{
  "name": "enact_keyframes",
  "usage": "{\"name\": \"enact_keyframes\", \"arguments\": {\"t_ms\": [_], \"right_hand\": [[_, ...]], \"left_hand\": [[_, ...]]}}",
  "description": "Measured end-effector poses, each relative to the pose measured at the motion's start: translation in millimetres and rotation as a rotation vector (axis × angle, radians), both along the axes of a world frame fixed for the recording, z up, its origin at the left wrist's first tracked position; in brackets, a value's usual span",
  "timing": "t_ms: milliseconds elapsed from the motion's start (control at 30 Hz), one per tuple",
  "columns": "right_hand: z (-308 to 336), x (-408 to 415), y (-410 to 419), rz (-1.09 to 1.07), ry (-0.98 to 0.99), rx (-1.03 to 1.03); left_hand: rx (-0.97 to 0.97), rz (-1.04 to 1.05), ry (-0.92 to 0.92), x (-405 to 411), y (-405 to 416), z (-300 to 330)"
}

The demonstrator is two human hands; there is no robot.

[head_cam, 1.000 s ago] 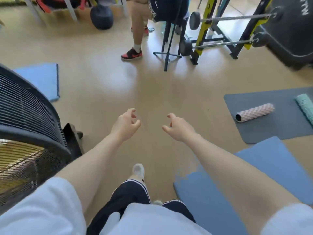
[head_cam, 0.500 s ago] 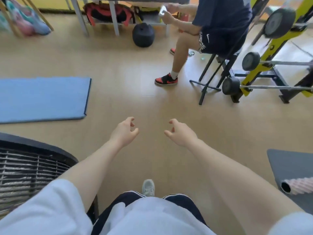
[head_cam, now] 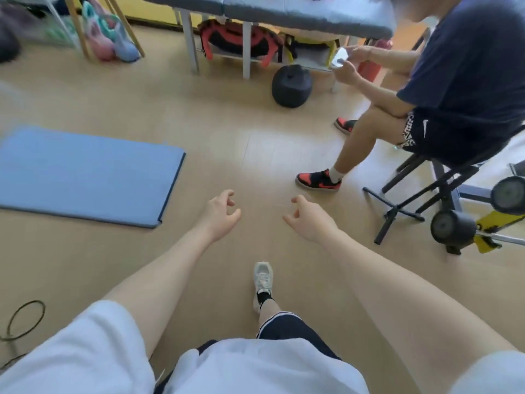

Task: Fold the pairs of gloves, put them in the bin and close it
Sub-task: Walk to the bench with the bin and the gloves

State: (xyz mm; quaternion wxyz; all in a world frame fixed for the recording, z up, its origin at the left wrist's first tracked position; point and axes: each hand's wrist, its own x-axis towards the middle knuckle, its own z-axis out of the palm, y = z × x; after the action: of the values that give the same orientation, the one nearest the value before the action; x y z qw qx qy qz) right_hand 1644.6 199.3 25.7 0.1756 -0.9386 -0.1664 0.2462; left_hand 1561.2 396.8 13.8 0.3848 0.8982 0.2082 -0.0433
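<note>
A: Head view. What is changing?

B: The view is swinging left and lifting. The fan grille that was filling the lower left a second ago is gone; the blue mat (head_cam: 85, 174) is now lying whole on the floor (head_cam: 227, 109), and a padded bench (head_cam: 284, 12) is coming into sight at the top. The left hand (head_cam: 218, 214) and right hand (head_cam: 309, 220) are hanging out in front as before, fingers loosely curled, holding nothing.

A: And the gloves, the bin?

B: Neither is showing anywhere in this view. Judging from that, the person is walking and looking for them; no folding is under way.

A: What else is lying around?

B: A seated person (head_cam: 454, 81) is holding a phone (head_cam: 341, 58) at the right, on a stool (head_cam: 426, 189). A black ball (head_cam: 289, 86) is sitting near the bench legs, a red bag (head_cam: 235, 41) under the bench, a weight rack (head_cam: 468, 223) at the far right, a cable (head_cam: 25, 319) at the lower left.

A: What is standing in the way?

B: The seated person's outstretched foot (head_cam: 318, 180) and the stool legs are narrowing the path ahead to the right; the floor straight ahead is bare.
</note>
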Motion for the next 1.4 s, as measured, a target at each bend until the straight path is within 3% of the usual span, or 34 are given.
{"name": "enact_keyframes", "arguments": {"t_ms": [367,733,1033,1400], "right_hand": [[24.2,258.2,118.4,0.200,0.006,-0.033],[-8.7,465.0,313.4,0.317,0.027,-0.053],[17.7,658.5,452.7,0.222,0.027,-0.049],[8.4,886.5,544.6,0.051,-0.035,-0.020]], "left_hand": [[0.026,0.128,-0.009,229.2,111.2,35.7],[0.020,0.268,0.009,415.5,292.4,2.6],[0.030,0.201,0.033,621.1,446.4,27.5],[-0.040,0.125,-0.067,868.9,529.8,24.3]]}}
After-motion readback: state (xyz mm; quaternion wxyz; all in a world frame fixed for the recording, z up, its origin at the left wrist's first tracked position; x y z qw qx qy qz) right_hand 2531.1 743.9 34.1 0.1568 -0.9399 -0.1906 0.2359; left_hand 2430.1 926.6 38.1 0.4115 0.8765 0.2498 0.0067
